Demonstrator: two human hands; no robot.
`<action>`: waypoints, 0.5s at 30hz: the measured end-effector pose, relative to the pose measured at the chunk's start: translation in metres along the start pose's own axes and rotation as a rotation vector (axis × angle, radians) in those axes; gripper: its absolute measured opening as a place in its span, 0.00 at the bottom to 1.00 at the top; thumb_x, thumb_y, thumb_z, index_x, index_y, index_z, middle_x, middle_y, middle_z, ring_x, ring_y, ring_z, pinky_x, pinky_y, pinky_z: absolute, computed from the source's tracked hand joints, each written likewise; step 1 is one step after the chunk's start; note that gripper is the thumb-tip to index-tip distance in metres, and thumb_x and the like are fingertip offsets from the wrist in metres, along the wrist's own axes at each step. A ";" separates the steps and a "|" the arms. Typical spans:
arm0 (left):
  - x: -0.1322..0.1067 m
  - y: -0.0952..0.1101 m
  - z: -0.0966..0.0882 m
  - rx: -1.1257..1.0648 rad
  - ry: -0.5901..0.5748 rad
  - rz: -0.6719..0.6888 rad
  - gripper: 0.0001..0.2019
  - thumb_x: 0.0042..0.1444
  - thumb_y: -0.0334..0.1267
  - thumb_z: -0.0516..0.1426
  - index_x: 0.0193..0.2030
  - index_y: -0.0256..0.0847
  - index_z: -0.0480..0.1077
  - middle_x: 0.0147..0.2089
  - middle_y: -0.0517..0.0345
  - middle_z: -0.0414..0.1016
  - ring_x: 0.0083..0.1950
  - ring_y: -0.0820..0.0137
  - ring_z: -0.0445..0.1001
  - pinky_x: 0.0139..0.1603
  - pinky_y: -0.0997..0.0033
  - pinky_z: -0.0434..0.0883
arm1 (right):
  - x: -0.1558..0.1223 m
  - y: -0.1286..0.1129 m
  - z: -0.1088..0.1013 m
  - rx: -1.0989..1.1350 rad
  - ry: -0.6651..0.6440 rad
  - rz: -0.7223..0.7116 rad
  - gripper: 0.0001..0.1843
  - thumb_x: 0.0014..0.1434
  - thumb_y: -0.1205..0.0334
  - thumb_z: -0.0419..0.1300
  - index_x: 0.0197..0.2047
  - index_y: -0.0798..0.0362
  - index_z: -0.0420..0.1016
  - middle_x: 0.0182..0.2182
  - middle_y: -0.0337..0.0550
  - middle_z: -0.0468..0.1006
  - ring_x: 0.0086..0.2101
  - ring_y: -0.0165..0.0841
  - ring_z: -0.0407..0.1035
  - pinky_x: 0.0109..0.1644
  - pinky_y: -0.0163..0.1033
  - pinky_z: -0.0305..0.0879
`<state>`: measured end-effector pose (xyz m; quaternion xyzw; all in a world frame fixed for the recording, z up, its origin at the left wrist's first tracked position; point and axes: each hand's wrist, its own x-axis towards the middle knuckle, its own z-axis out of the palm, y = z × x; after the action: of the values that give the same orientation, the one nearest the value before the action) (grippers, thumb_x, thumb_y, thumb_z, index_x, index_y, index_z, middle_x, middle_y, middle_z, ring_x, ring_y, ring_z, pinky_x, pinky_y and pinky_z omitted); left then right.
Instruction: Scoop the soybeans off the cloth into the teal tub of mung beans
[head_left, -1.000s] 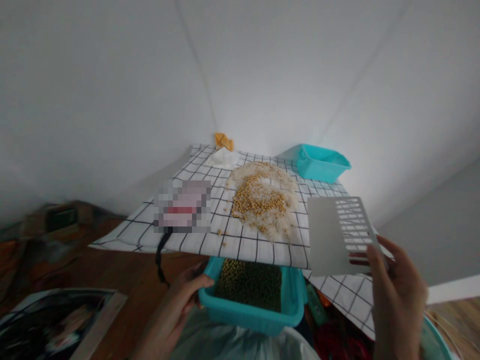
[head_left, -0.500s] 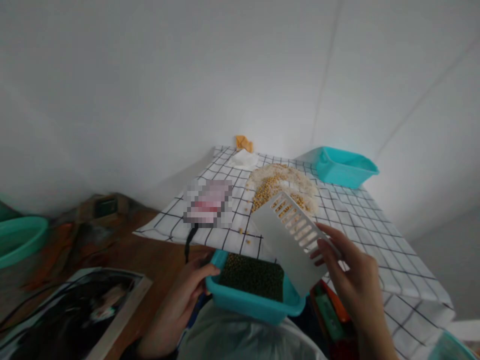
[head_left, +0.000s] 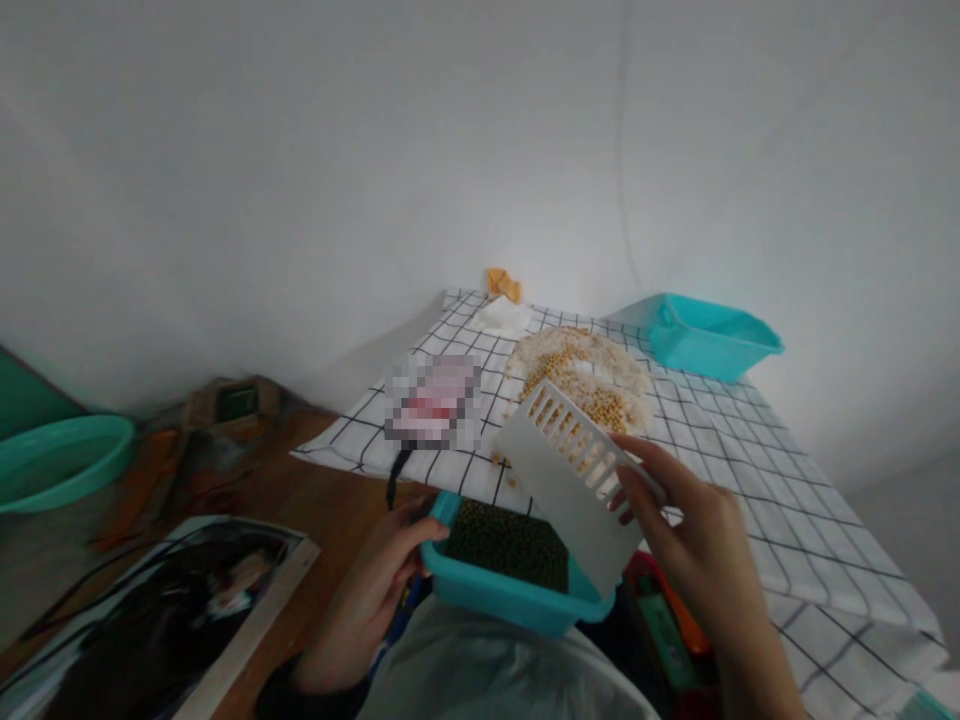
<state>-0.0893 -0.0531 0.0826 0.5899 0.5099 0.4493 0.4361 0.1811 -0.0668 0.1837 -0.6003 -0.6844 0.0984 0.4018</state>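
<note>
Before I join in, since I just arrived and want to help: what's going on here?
A person's left hand grips the left end of a turquoise bin holding mostly dark green grains. The right hand holds a slotted white plate, tilted, its lower edge at the bin's right end; whether they touch is unclear. A pile of pale and yellow grains lies on a checked cloth, and a second turquoise bin stands at the back right.
</note>
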 end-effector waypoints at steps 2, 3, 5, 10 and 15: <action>-0.004 -0.002 -0.006 0.066 0.003 0.049 0.14 0.43 0.33 0.58 0.38 0.48 0.79 0.43 0.52 0.80 0.41 0.61 0.77 0.36 0.69 0.73 | 0.004 -0.005 0.000 -0.035 -0.027 -0.058 0.16 0.65 0.58 0.54 0.53 0.50 0.75 0.22 0.35 0.79 0.21 0.30 0.75 0.26 0.31 0.70; -0.005 -0.003 -0.009 0.086 0.012 0.061 0.16 0.42 0.32 0.58 0.38 0.48 0.79 0.45 0.52 0.80 0.43 0.60 0.77 0.37 0.68 0.73 | 0.005 -0.007 -0.001 -0.050 -0.040 -0.090 0.16 0.66 0.60 0.53 0.53 0.50 0.75 0.22 0.34 0.79 0.22 0.29 0.75 0.27 0.30 0.70; -0.007 -0.003 -0.011 0.105 0.023 0.079 0.17 0.41 0.30 0.57 0.39 0.48 0.79 0.47 0.52 0.80 0.47 0.59 0.77 0.40 0.67 0.74 | 0.005 -0.010 -0.004 -0.069 -0.068 -0.166 0.15 0.66 0.62 0.53 0.53 0.48 0.75 0.25 0.34 0.80 0.23 0.28 0.76 0.29 0.29 0.69; -0.005 0.005 -0.008 0.102 -0.010 0.082 0.16 0.43 0.30 0.56 0.38 0.48 0.79 0.47 0.53 0.81 0.46 0.60 0.78 0.41 0.66 0.76 | -0.002 -0.005 -0.018 -0.063 -0.027 -0.209 0.14 0.66 0.61 0.54 0.52 0.46 0.75 0.25 0.32 0.81 0.24 0.27 0.77 0.29 0.27 0.70; -0.005 0.004 -0.006 0.141 -0.007 0.117 0.14 0.48 0.31 0.55 0.39 0.47 0.78 0.46 0.51 0.81 0.45 0.61 0.79 0.42 0.66 0.76 | -0.003 0.009 -0.024 -0.112 0.153 0.051 0.17 0.64 0.53 0.56 0.53 0.49 0.75 0.24 0.35 0.81 0.24 0.31 0.77 0.27 0.30 0.72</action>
<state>-0.0950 -0.0579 0.0877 0.6493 0.5037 0.4349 0.3682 0.2033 -0.0756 0.1923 -0.6447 -0.6408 0.0242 0.4160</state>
